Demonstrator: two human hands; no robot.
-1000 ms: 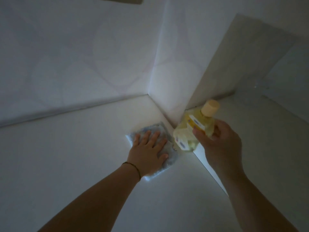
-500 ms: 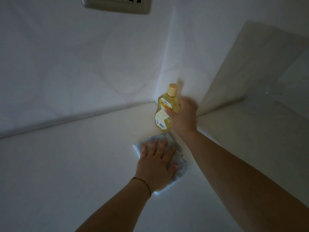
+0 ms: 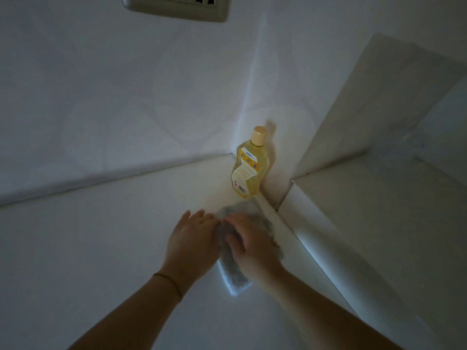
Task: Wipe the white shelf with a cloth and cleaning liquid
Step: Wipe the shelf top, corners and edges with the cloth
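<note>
A pale blue-grey cloth lies on the white shelf near the corner. My right hand rests on top of the cloth with its fingers bent over the cloth's left edge; it is blurred. My left hand lies flat beside the cloth on its left, fingers stretched out, touching or nearly touching that edge. A yellow bottle of cleaning liquid with a beige cap stands upright in the corner just behind the cloth, with no hand on it.
Two walls meet behind the bottle. A raised white ledge runs along the right, its edge close to the cloth. A wall socket sits high on the back wall. The light is dim.
My right hand has set the bottle down upright in the corner, let go, and come down onto the cloth. My left hand has slid off the cloth to its left side.
</note>
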